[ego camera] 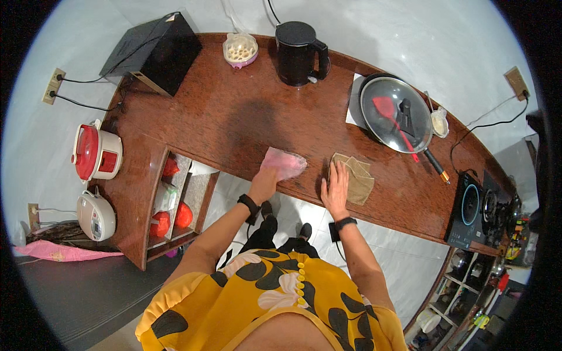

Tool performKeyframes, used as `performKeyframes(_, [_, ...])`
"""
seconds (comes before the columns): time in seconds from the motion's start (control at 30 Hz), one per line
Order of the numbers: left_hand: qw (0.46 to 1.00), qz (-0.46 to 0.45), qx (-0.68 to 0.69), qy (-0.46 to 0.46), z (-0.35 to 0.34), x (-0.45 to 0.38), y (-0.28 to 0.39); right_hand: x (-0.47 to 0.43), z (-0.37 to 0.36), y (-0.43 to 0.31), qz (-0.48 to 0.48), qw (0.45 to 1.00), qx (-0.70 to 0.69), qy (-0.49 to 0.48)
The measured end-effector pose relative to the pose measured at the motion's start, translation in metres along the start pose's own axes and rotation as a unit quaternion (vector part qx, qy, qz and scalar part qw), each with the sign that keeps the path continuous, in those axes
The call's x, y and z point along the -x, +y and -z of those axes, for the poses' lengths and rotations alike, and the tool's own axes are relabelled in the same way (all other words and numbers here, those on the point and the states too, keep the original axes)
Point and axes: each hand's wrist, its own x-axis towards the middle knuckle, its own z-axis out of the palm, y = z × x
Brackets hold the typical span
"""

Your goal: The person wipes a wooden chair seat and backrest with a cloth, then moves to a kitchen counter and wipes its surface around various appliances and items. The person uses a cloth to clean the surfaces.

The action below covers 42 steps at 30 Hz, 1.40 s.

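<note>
Near the front edge of the reddish-brown stone countertop (pixel 206 109), my left hand (pixel 264 184) grips the near left end of a pink cloth (pixel 285 163), its fingers partly covered by it. My right hand (pixel 336 188) lies palm down, fingers extended, on the left part of a folded brown cloth (pixel 358 180). The two cloths lie apart on the counter. Each wrist wears a black strap with a small box.
Behind stand a black electric kettle (pixel 296 52), an egg cooker (pixel 240 49) and a black box-shaped appliance (pixel 153 52). Rightward are a lidded pan (pixel 395 114) bearing a red spatula, and an induction cooker (pixel 467 210). Two cookers (pixel 97 151) stand left, above open shelves.
</note>
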Motion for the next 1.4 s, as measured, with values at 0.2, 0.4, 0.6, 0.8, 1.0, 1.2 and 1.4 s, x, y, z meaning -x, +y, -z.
performKeyframes(0.2, [0.886,0.215,0.401,0.094,0.066,-0.033,-0.041,-0.094,-0.059,-0.001,-0.051,0.997,0.025,0.058])
performKeyframes(0.4, [0.922,0.262,0.276,0.073,0.122,-0.057,-0.125,-0.136,-0.094,0.007,-0.102,0.984,0.142,0.04])
performKeyframes(0.6, [0.971,0.216,-0.073,0.064,0.134,-0.03,-0.154,-0.133,-0.097,0.006,-0.112,0.98,0.158,0.048])
performKeyframes(0.8, [0.96,0.209,-0.184,-0.02,0.063,-0.034,-0.107,-0.133,-0.092,0.001,-0.122,0.981,0.147,0.038])
performKeyframes(1.0, [0.922,0.113,-0.363,0.068,0.092,-0.148,-0.239,-0.133,-0.09,0.0,-0.127,0.98,0.149,0.03])
performKeyframes(1.2, [0.924,0.187,-0.327,0.064,0.109,-0.199,-0.255,-0.133,-0.09,0.001,-0.124,0.982,0.139,0.038])
performKeyframes(1.4, [0.998,-0.05,-0.04,0.001,0.04,-0.081,-0.103,-0.133,-0.091,0.002,-0.117,0.98,0.155,0.044])
